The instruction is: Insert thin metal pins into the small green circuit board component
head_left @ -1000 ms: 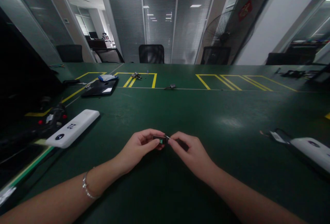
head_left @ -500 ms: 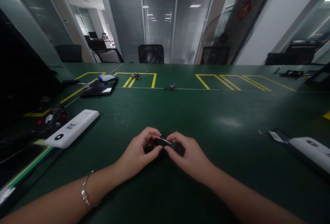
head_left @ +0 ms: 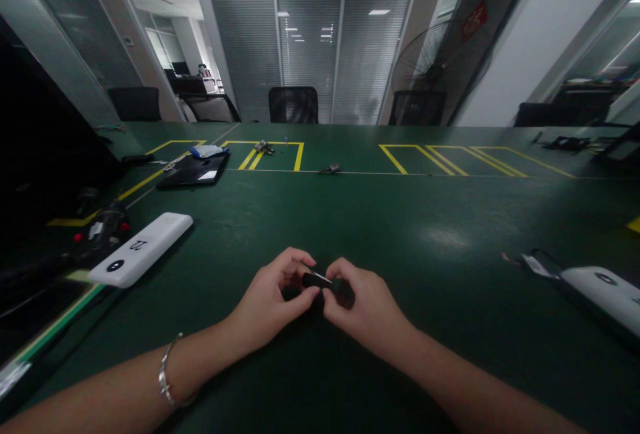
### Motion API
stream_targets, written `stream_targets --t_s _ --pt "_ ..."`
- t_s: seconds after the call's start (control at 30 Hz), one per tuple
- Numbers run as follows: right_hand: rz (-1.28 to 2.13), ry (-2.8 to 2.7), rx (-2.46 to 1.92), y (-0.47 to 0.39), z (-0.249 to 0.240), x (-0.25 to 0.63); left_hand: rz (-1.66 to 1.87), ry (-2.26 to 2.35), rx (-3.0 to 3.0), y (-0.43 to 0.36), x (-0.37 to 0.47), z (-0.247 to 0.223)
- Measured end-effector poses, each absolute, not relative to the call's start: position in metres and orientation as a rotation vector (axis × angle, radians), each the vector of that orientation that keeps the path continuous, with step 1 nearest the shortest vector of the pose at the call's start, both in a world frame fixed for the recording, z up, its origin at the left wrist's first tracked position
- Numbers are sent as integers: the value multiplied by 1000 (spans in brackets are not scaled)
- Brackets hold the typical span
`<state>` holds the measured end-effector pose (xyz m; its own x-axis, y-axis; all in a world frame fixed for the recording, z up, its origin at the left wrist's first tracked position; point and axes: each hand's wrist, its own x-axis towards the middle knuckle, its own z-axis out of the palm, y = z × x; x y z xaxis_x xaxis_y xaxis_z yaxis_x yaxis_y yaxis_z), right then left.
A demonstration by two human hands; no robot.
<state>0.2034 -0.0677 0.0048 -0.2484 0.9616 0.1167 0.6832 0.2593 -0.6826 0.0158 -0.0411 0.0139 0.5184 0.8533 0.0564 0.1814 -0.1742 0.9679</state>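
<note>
Between my two hands, low over the green table [head_left: 320, 214], is a small black object [head_left: 316, 280] with a light, shiny upper edge. Thumb and fingers of my left hand [head_left: 275, 291] pinch its left end. My right hand [head_left: 367, 301] grips the right end with thumb and index finger, and its curled fingers hide part of the object. A silver bracelet [head_left: 164, 371] circles my left wrist.
A white power bank [head_left: 145, 247] marked 22 lies at left, beside black gear. Another white device [head_left: 603, 291] with a cable is at right. Farther back are a black folder [head_left: 193, 171], small metal parts [head_left: 264, 147], a dark small item [head_left: 330, 169] and yellow tape outlines.
Both hands and the black object have shifted very slightly to the right. The object is turned a little, and my right fingertips have moved slightly on it.
</note>
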Motion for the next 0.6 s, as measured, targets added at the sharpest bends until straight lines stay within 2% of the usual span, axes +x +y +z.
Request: stream_targets --t_s 0.4,0.6 --pt "783 -1955 -1429 -64 7 206 797 794 1270 -31 14 3" --pt "809 -2007 -1348 -65 9 207 799 813 1352 -31 13 7"
